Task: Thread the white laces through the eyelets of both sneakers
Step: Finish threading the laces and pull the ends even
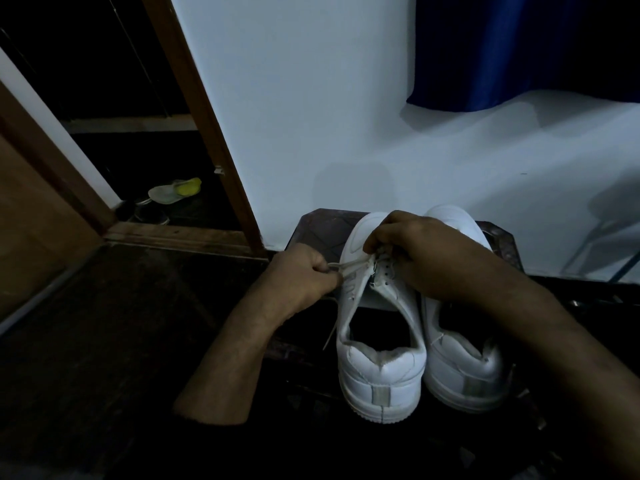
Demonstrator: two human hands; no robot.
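Now | lace (349, 265) pinched by left hand (304, 275) | right hand (419, 251) curled at left sneaker (377, 341) eyelets | limp, best held near tip

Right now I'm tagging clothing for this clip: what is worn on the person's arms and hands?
Nothing shows on the left hand or right hand: no gloves, rings, watch or bands. Both forearms are bare. A dark edge near the left elbow may be a sleeve; too dim to tell.

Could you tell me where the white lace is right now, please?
In the head view, the white lace runs from the left sneaker out to the left hand, which pinches it; its loose end hangs beside that sneaker.
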